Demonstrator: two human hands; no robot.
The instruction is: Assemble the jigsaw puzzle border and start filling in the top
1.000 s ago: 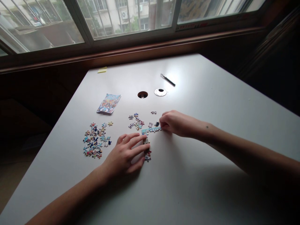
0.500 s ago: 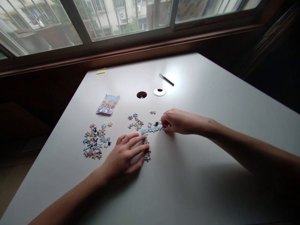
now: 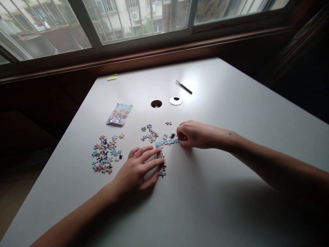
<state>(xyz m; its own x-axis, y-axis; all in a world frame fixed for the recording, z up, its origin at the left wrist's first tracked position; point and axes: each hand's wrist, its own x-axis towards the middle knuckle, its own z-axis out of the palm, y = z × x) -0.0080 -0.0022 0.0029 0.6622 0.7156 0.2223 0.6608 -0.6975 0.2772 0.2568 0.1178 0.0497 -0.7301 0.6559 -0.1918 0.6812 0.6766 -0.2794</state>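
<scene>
Joined jigsaw pieces form an L-shaped puzzle border [image 3: 167, 142] on the white table, a light blue row along the top and a darker column down its left side. My left hand [image 3: 140, 166] lies with fingers spread, its fingertips on the left column. At the right end of the blue row, my right hand [image 3: 189, 133] is closed in a pinch; the fingers hide most of what is there, apparently a puzzle piece at the row's end. Just behind the row lie a few loose puzzle pieces [image 3: 151, 133], one of them dark, close to my right fingers.
A larger pile of puzzle pieces [image 3: 104, 156] lies left of my left hand. Behind it is a printed picture sheet [image 3: 119, 114]. Farther back are a round table hole [image 3: 156, 104], its silver cover [image 3: 176, 101], a pen [image 3: 184, 87] and a yellow sticky note [image 3: 112, 77].
The view has shifted very slightly. Both hands stay in nearly the same places, the left spread on the column and the right pinching at the row's end.
</scene>
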